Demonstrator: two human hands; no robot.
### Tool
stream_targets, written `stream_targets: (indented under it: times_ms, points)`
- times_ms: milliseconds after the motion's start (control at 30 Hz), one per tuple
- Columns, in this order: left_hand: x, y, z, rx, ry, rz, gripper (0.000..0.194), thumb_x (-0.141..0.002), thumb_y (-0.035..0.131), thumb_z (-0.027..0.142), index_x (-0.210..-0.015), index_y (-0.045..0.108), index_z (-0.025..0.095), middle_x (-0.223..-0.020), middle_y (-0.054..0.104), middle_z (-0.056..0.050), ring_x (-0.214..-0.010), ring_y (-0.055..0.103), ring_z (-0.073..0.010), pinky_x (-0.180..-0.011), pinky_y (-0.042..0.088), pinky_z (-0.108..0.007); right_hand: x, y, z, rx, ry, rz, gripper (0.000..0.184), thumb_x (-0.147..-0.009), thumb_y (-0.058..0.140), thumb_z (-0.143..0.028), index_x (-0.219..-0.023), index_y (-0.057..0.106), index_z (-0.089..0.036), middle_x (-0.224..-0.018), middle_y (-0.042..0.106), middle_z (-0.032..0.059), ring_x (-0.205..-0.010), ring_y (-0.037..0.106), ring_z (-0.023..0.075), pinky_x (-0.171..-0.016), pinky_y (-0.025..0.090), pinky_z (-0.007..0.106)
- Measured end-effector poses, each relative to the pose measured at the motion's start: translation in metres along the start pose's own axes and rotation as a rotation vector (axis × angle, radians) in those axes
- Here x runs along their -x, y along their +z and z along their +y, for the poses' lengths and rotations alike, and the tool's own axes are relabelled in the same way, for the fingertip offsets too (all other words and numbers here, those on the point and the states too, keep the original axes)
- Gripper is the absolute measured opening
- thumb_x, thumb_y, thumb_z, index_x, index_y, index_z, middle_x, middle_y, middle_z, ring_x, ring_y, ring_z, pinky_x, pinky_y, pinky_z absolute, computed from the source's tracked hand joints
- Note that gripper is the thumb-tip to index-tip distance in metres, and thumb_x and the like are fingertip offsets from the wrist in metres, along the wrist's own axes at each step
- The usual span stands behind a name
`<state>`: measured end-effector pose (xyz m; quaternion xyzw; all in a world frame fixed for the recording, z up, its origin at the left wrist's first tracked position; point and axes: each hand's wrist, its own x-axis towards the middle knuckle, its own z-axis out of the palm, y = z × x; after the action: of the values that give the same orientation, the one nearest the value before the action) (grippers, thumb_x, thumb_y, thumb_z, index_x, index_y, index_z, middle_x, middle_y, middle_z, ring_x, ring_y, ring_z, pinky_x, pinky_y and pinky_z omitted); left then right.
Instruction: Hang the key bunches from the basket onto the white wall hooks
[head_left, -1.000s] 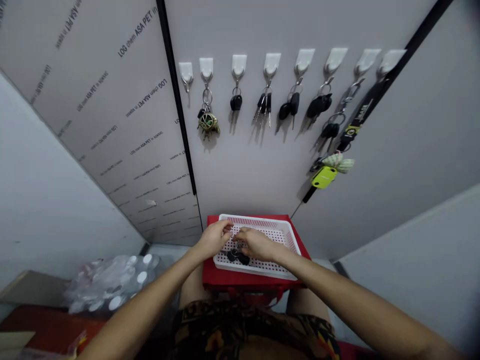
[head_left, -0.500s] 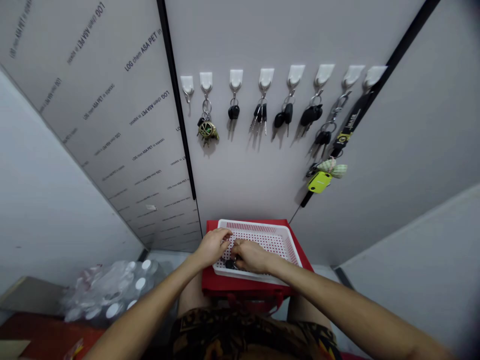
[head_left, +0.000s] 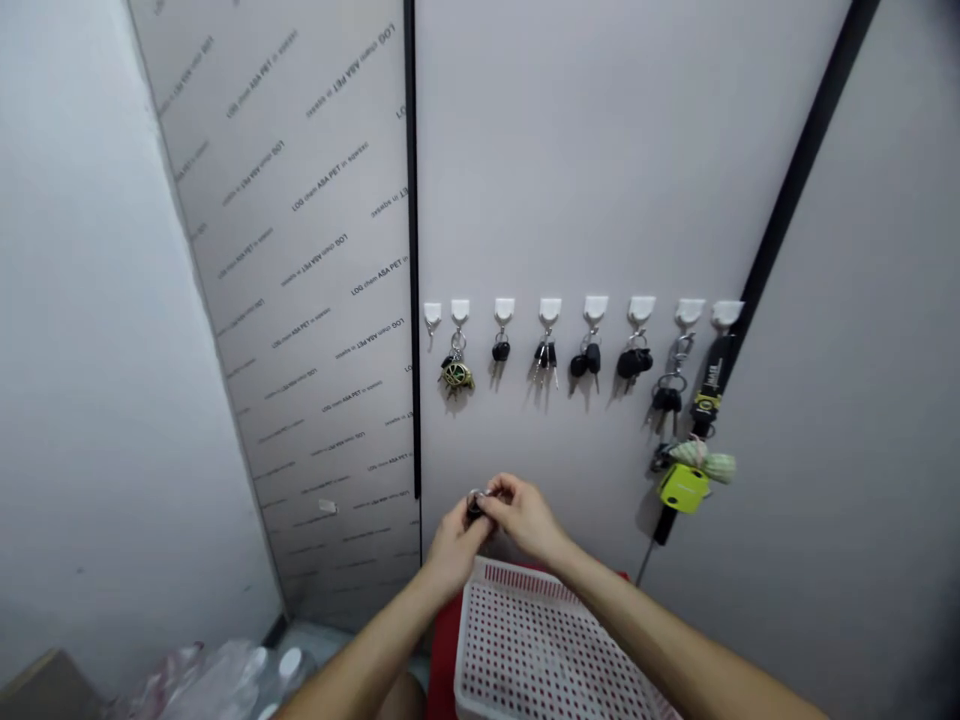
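Observation:
Above the back left corner of the white plastic basket (head_left: 555,640), my two hands meet around a small bunch of keys (head_left: 475,503). A metal ring and something dark show between the fingers; most of the bunch is hidden. My left hand (head_left: 454,545) grips it from the left, thumb upward. From the right, my right hand (head_left: 529,515) pinches the ring. On the wall ahead is a row of white hooks (head_left: 550,310). A lone small key (head_left: 430,333) hangs leftmost, beside keys with a gold-coloured charm (head_left: 457,375).
More black-headed keys (head_left: 585,360) hang along the row. At the right end are a lanyard (head_left: 711,385) and a lime-yellow tag (head_left: 683,488). The basket rests on a red surface (head_left: 444,650). Wrapped bottles (head_left: 289,668) stand at lower left.
Both hands have risen out of the basket and come together, now holding the keys between them. My view has tilted up, so the hooks sit lower in the picture.

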<state>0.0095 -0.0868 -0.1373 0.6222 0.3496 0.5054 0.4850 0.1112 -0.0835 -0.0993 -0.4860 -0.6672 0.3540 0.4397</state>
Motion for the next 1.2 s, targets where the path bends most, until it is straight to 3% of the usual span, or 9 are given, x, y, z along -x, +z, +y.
stream_targets:
  times_ms: [133, 300, 467, 600, 800, 1000, 1100, 1200]
  points:
    - [-0.031, -0.025, 0.049, -0.054, 0.056, 0.046, 0.013, -0.067, 0.040, 0.026, -0.065, 0.044, 0.013, -0.051, 0.045, 0.004, -0.043, 0.040, -0.0049, -0.042, 0.031, -0.018, -0.036, -0.003, -0.044, 0.067, -0.177, 0.111, 0.010, -0.059, 0.046, -0.025, -0.058, 0.042, -0.016, -0.044, 0.044, -0.0044, -0.040, 0.042, 0.0067, -0.041, 0.034, 0.018]
    - [-0.073, -0.054, 0.116, -0.056, 0.066, 0.049, 0.016, -0.067, 0.039, 0.025, -0.057, 0.042, 0.014, -0.048, 0.045, 0.004, -0.039, 0.040, -0.0039, -0.038, 0.027, -0.016, -0.089, -0.002, -0.101, 0.132, -0.354, 0.281, 0.008, -0.058, 0.045, -0.023, -0.061, 0.044, -0.016, -0.051, 0.047, -0.0035, -0.042, 0.044, 0.0070, -0.044, 0.037, 0.020]
    - [-0.104, -0.078, 0.151, -0.070, 0.070, -0.014, 0.017, -0.066, 0.044, 0.026, -0.055, 0.042, 0.013, -0.045, 0.046, 0.003, -0.037, 0.041, -0.0032, -0.035, 0.023, -0.015, -0.124, 0.002, -0.134, 0.252, -0.437, 0.464, 0.013, -0.059, 0.045, -0.023, -0.069, 0.046, -0.015, -0.056, 0.049, -0.0024, -0.049, 0.047, 0.0081, -0.052, 0.039, 0.022]
    - [-0.117, -0.087, 0.153, -0.055, 0.022, 0.115, 0.019, -0.068, 0.043, 0.026, -0.055, 0.041, 0.013, -0.043, 0.044, 0.003, -0.035, 0.040, -0.0030, -0.034, 0.023, -0.015, -0.138, 0.008, -0.141, 0.380, -0.404, 0.493, 0.010, -0.062, 0.041, -0.017, -0.068, 0.048, -0.015, -0.058, 0.052, -0.0005, -0.051, 0.048, 0.0087, -0.054, 0.039, 0.022]
    - [-0.114, -0.087, 0.134, -0.105, -0.050, 0.171, 0.016, -0.068, 0.043, 0.023, -0.056, 0.040, 0.013, -0.043, 0.043, 0.005, -0.034, 0.041, -0.0030, -0.035, 0.025, -0.014, -0.136, 0.017, -0.131, 0.535, -0.302, 0.339, 0.020, -0.061, 0.038, -0.009, -0.073, 0.054, -0.013, -0.061, 0.056, 0.0030, -0.054, 0.051, 0.0106, -0.057, 0.040, 0.022]
    - [-0.088, -0.082, 0.097, -0.163, -0.146, 0.163, 0.006, -0.066, 0.043, 0.018, -0.065, 0.043, 0.013, -0.049, 0.048, 0.003, -0.036, 0.043, -0.0040, -0.037, 0.028, -0.016, -0.094, 0.008, -0.106, 0.544, -0.551, 0.346, 0.024, -0.062, 0.042, -0.014, -0.083, 0.053, -0.013, -0.080, 0.055, 0.0057, -0.072, 0.049, 0.0127, -0.070, 0.037, 0.025]
    - [-0.075, -0.074, 0.080, -0.179, -0.143, 0.147, 0.013, -0.062, 0.048, 0.016, -0.074, 0.045, 0.012, -0.045, 0.044, 0.006, -0.034, 0.038, -0.0033, -0.037, 0.026, -0.016, -0.070, -0.009, -0.083, 0.431, -0.498, 0.257, 0.031, -0.063, 0.041, -0.019, -0.093, 0.047, -0.015, -0.066, 0.053, 0.0004, -0.056, 0.047, 0.0092, -0.059, 0.039, 0.024]
    - [-0.065, -0.055, 0.085, -0.107, 0.003, 0.078, 0.034, -0.059, 0.048, 0.012, -0.092, 0.041, 0.012, -0.043, 0.039, 0.009, -0.035, 0.033, -0.0020, -0.038, 0.025, -0.015, -0.052, -0.030, -0.068, 0.230, -0.374, 0.220, 0.054, -0.063, 0.042, -0.018, -0.114, 0.025, -0.018, -0.049, 0.042, -0.0071, -0.041, 0.038, 0.0063, -0.046, 0.036, 0.021]
